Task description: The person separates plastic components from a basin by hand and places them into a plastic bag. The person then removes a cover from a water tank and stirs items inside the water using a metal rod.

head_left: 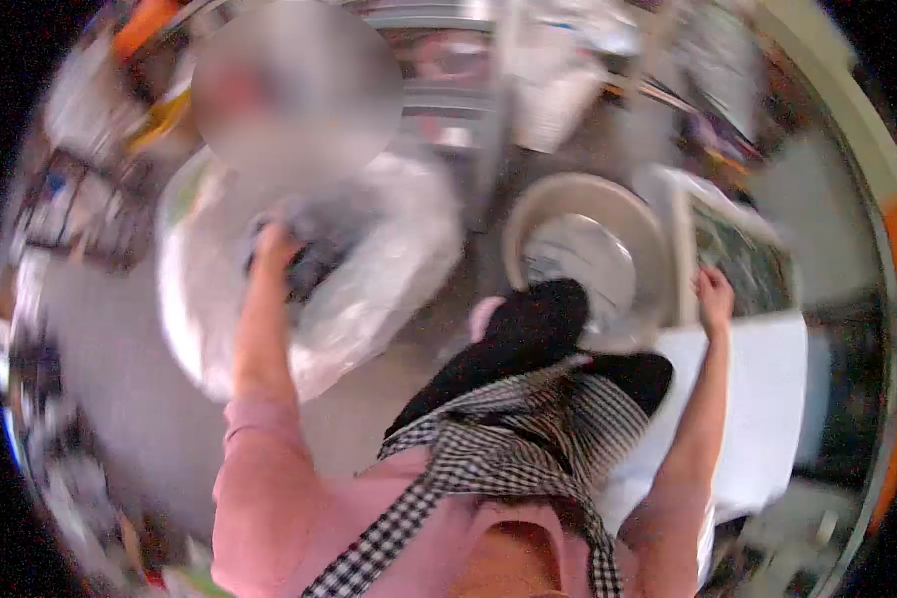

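My left hand (277, 239) reaches into a large, whitish plastic bag (399, 269) that stands wide open on the floor. Dark grey and black items (319, 264) lie inside, right at my fingers. Motion blur smears those fingers, so their grip does not show. On the other side, my right hand (715, 296) has its fingers curled together beside a pale-framed tray (684, 249) with dark greenish contents. Whether something small is pinched in it cannot be made out. Between my hands stands a round beige basin (658, 239) with something whitish in it.
A white board or sheet (757, 399) lies beside my right forearm. My dark-clad knees (538, 319) are close to the basin. Metal shelving (448, 100) stands ahead, and blurred clutter (80, 209) lines the left. A blurred round patch covers the area beyond the bag.
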The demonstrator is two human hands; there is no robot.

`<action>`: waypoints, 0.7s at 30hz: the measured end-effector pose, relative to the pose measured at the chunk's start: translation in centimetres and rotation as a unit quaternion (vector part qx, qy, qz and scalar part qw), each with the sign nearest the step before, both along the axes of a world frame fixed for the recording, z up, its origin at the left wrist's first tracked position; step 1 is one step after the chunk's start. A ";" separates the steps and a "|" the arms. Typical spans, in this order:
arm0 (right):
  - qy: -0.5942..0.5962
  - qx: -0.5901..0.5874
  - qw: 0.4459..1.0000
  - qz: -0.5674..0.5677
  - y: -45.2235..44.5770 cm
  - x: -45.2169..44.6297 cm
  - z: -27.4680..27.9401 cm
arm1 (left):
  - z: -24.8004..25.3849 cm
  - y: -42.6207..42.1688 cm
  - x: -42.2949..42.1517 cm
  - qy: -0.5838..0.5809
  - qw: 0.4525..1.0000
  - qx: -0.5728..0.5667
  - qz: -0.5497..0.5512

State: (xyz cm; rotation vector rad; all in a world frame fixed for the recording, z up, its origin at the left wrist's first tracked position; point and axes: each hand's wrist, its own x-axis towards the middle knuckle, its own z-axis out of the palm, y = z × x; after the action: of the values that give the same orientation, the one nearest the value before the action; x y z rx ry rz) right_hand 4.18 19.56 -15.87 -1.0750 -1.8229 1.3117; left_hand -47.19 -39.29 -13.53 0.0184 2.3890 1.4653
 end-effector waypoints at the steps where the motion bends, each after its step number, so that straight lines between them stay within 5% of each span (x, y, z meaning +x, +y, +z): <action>1: -0.093 0.087 0.992 0.000 -0.1 2.3 0.6 | -1.8 -0.8 -2.8 -0.093 0.961 0.258 0.020; 2: -0.163 0.198 0.966 -0.022 -2.7 2.7 3.1 | -3.6 -1.5 -5.6 -0.190 0.881 0.432 0.038; 6: -0.295 0.343 0.884 -0.123 -7.5 11.0 7.3 | -11.1 0.1 -12.4 -0.038 0.980 0.158 -0.113; 9: -0.403 0.344 0.818 -0.224 -8.9 19.9 9.5 | -8.7 6.5 -11.1 0.009 0.983 0.116 -0.144; 11: -0.443 0.338 0.782 -0.280 -9.8 25.5 11.3 | -6.1 11.5 -5.4 0.042 0.957 0.232 -0.167; 14: -0.536 0.265 0.678 -0.427 -11.6 32.2 13.0 | -1.4 20.3 1.9 0.152 0.943 0.168 -0.246; 16: -0.550 0.154 0.648 -0.505 -13.2 34.8 14.3 | 4.9 25.1 9.9 0.330 0.846 0.073 -0.413; 17: -0.548 0.146 0.645 -0.512 -13.2 36.6 13.9 | 6.0 27.8 13.6 0.341 0.816 0.113 -0.453; 19: -0.504 0.043 0.772 -0.385 -12.6 40.2 12.5 | 8.8 32.3 21.7 0.392 0.740 0.137 -0.529; 21: -0.485 0.102 0.769 -0.404 -14.1 40.4 12.4 | 11.8 35.6 30.7 0.466 0.650 0.135 -0.585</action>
State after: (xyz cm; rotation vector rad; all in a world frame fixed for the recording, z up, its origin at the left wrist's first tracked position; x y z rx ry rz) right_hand 44.58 5.42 -3.52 -2.3053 -1.6480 -0.0421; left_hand -16.49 -3.65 -1.69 2.3554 1.7105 1.0753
